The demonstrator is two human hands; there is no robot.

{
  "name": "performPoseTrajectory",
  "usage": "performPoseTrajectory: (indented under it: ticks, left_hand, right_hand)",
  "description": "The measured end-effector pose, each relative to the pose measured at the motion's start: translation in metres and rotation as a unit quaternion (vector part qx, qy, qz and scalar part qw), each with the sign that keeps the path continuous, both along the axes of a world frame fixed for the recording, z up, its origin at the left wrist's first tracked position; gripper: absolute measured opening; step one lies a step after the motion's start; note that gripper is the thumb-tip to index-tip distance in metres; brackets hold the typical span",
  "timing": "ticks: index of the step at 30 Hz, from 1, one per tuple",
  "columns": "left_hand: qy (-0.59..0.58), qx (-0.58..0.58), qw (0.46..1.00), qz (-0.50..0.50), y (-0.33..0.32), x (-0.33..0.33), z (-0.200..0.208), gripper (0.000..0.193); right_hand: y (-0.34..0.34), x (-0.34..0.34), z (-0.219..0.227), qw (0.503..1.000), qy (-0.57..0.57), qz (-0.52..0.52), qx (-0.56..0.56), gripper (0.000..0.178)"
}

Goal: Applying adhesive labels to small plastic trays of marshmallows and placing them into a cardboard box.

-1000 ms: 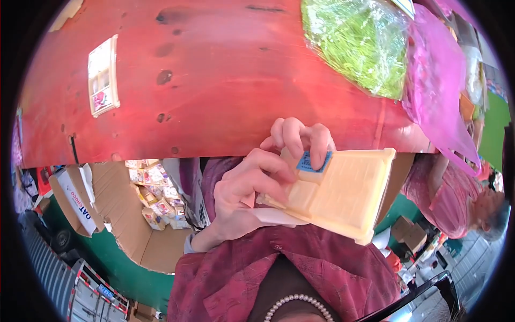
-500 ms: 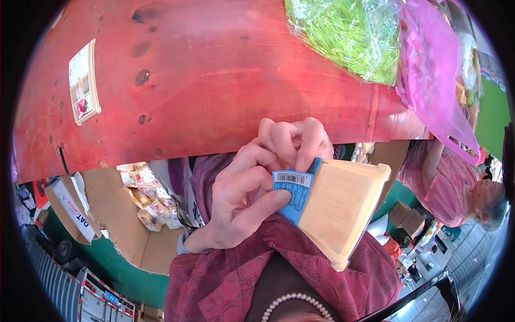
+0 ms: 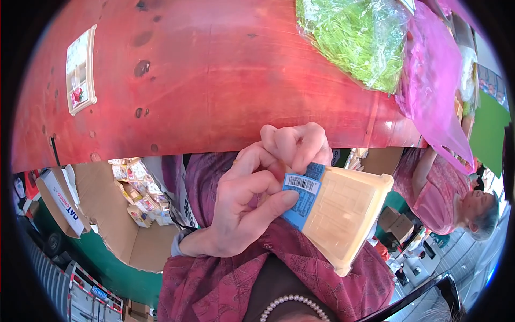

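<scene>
The pale yellow tray is pinched at its blue label by both hands, near the red worktop; probably best kept level with thumbs pressed firm.

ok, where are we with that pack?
Done: the pack is off the table and held up at the chest. In hand: left hand grips its end, thumb on the blue label; right hand pinches at the label's top edge. Left: the label lies flat, not visibly lifted, and the pack looks unopened.
</scene>
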State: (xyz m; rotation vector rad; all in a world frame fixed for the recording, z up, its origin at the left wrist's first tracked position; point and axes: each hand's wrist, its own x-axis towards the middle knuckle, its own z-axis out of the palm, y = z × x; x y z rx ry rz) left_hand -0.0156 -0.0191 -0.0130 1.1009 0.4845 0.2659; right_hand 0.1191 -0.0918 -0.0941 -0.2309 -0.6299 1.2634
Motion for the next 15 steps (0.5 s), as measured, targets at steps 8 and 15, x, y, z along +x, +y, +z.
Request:
performPoseTrajectory:
  ticks: [8,15]
  left_hand:
    - [0.007,0.040,0.999,-0.007,0.001,-0.002,-0.005,0.021]
    - [0.030,0.107,0.993,-0.044,0.005,-0.003,-0.006,0.024]
  right_hand:
    - [0.001,0.004,-0.007,0.999,-0.010,0.040,0.034,0.016]
    - [0.005,0.005,-0.013,0.997,-0.021,0.050,0.058,0.017]
